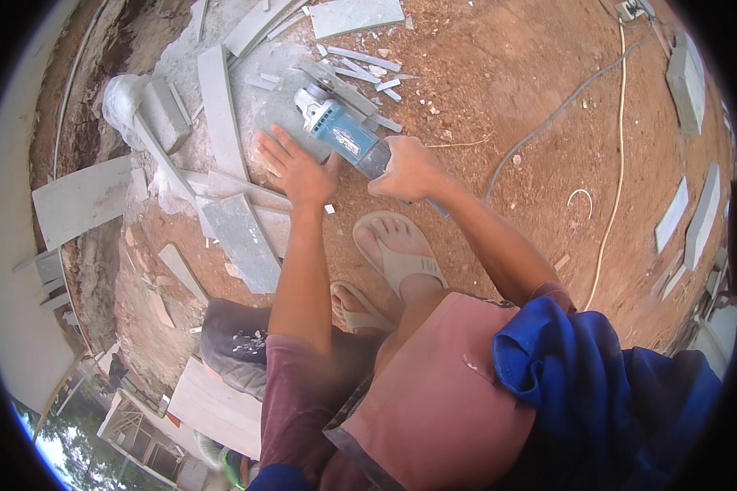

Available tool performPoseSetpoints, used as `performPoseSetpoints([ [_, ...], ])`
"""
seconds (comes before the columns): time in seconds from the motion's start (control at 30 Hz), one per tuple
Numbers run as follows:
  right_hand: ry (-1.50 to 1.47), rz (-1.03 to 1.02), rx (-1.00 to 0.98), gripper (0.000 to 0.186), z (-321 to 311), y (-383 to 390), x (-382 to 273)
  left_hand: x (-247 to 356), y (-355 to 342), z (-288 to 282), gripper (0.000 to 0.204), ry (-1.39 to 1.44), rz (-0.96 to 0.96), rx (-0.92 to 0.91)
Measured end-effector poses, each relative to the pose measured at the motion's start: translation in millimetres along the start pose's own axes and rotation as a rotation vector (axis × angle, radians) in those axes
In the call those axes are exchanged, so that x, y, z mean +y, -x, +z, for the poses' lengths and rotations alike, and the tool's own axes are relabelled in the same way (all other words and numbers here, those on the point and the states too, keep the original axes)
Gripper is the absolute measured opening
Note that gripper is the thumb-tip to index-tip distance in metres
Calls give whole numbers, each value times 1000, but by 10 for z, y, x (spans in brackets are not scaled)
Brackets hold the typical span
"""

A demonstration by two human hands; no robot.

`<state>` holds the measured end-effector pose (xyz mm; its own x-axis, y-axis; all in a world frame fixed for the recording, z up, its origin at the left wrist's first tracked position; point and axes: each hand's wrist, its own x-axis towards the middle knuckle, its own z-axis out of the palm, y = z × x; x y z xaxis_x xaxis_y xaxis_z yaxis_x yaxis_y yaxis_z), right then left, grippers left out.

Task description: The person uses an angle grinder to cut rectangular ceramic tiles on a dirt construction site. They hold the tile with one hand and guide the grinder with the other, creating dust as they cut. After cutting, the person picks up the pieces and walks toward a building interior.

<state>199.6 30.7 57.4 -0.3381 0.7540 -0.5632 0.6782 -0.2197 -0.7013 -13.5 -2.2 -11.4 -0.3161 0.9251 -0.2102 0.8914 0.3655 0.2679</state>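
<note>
My right hand [409, 170] is wrapped round the rear of a teal and black angle grinder [344, 133], which points up and to the left. The grinder's silver head lies over a dusty grey tile [283, 108], close to a narrow strip of tile [341, 88]. Whether the disc touches the tile is hidden from me. Beside the tool, my left hand [303, 170] rests with fingers spread on the dusty tile's lower edge, holding nothing.
Long tile strips [219, 110] and a loose grey tile [241, 241] lie left of my hands. Thin offcuts [364, 69] are scattered beyond the grinder. My sandalled foot [399, 245] stands just below. A grey cord [540, 124] and a cream cable [620, 168] cross the dirt at right.
</note>
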Motion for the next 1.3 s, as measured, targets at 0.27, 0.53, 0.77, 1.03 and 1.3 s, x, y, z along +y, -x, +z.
performPoseSetpoints([
  [0.27, -28, 27, -49, 49, -4, 110, 81, 38, 4, -43, 134, 27, 1, -7],
  [0.53, 8, 36, -35, 48, 34, 213, 252, 103, 20, -95, 132, 19, -17, -38],
  [0.77, -10, 41, -16, 48, 71, 218, 244, 109, 24, -95, 133, -14, -38, -52],
  [1.03, 17, 45, -68, 47, 25, 238, 215, 121, 24, -111, 132, 1, -21, -24],
  [1.3, 23, 25, -22, 46, 23, 303, 281, 167, 27, -146, 131, -12, -62, -64],
])
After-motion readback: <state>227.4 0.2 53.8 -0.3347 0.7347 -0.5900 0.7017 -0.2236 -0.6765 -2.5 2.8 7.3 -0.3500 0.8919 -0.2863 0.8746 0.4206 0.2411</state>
